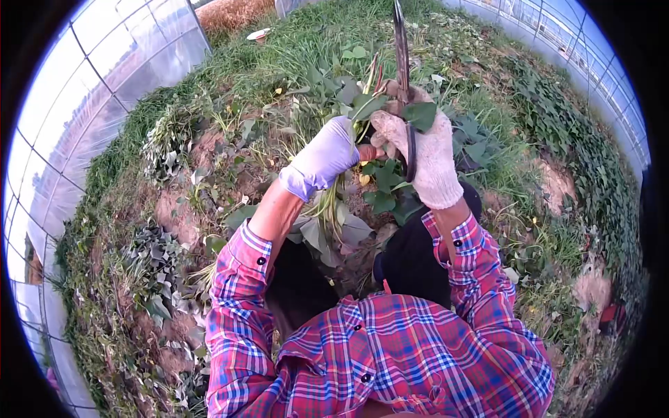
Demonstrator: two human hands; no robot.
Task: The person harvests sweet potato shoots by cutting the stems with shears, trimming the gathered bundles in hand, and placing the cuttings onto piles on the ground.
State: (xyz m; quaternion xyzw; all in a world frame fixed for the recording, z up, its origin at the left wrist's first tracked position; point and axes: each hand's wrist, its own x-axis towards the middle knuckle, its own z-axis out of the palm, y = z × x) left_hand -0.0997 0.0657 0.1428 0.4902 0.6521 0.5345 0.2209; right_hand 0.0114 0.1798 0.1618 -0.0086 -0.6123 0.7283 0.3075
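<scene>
My left hand, in a thin pale-purple glove, is closed round a bunch of leafy vine cuttings. Their stems stick up past the fist, and broad leaves hang below it. Close beside it, my right hand, in a whitish knit work glove, grips a pair of scissors. The dark blades point up and away from me, and a black handle loop shows against the palm. Bare fingertips show between the two hands near the stems. A green leaf partly covers the right-hand fingers.
Low vines and grass cover the ground around me. Wilted cuttings lie in heaps on the left. A dense strip of dark green vines runs along the right. Plastic-covered greenhouse framing stands at both sides.
</scene>
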